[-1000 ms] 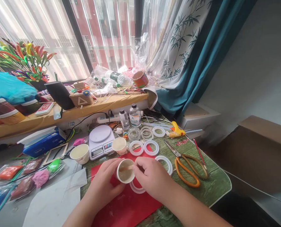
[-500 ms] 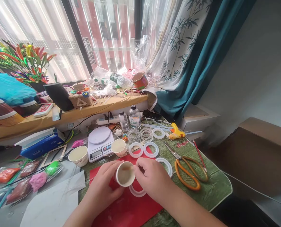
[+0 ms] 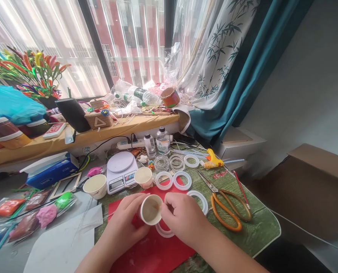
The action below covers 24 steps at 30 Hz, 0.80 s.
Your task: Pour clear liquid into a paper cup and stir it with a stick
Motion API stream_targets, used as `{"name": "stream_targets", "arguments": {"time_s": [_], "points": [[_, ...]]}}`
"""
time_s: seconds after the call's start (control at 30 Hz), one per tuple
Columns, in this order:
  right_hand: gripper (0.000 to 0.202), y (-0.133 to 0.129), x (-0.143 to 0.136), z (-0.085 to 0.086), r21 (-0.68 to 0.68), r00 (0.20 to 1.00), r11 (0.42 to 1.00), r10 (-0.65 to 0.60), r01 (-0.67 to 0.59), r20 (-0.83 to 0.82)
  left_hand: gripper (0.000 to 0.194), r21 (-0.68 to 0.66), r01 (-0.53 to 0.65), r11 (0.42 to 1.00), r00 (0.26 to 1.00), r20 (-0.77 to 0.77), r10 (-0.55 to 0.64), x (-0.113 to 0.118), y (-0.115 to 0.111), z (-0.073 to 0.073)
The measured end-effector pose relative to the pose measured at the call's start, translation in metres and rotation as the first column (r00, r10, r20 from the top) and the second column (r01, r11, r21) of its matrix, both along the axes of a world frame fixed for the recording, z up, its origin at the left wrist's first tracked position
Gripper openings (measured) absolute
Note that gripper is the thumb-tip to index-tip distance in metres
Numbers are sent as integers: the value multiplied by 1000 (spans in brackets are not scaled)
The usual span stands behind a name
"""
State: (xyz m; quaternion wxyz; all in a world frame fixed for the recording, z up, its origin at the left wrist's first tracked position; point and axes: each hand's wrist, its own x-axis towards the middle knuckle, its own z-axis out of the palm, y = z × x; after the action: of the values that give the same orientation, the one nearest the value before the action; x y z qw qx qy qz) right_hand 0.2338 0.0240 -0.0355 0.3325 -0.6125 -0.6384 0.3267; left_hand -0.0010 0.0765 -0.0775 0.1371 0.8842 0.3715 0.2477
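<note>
My left hand (image 3: 126, 223) is wrapped round a paper cup (image 3: 151, 211), which tilts toward me above a red sheet (image 3: 149, 254). Pinched at the cup's right rim, my right hand (image 3: 183, 218) holds a thin stick whose end reaches into the cup; most of it is hidden by the fingers. Cloudy liquid seems to be inside. Under my right hand lies a white ring mould (image 3: 165, 232), partly covered. More ring moulds (image 3: 182, 181) rest beyond, and another paper cup (image 3: 143, 177) stands behind the held one.
A kitchen scale (image 3: 122, 172) and a third cup (image 3: 95, 186) stand at the left. Large scissors (image 3: 226, 204), a red pencil (image 3: 242, 189) and a yellow glue gun (image 3: 213, 159) lie right. Two bottles (image 3: 162, 141) are at the back; clay packets (image 3: 46, 216) lie far left.
My right fingers have shifted slightly at the cup's rim, and the stick inside sits at a different angle. The whole view has moved a little; my left hand keeps its hold.
</note>
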Motion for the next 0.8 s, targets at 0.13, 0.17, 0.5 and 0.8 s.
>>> {"name": "stream_targets", "arguments": {"time_s": [0.13,0.17,0.5,0.8], "points": [[33,-2,-1,1,0,998,999,47,-47,-48,66,-1,-6,1000,1000,7,6,1,0,1],[34,-2,-1,0,2,1000,1000,17,-17,-19,67,-1,-7,1000,1000,5,7,1,0,1],[35,-3,-2,-2,-26,998,998,55,-54,24,62,-17,3,1000,1000,9,-2,1,-1,0],[33,-2,-3,-1,-36,998,998,56,-56,21,61,-5,2,1000,1000,24,-2,3,-3,1]]}}
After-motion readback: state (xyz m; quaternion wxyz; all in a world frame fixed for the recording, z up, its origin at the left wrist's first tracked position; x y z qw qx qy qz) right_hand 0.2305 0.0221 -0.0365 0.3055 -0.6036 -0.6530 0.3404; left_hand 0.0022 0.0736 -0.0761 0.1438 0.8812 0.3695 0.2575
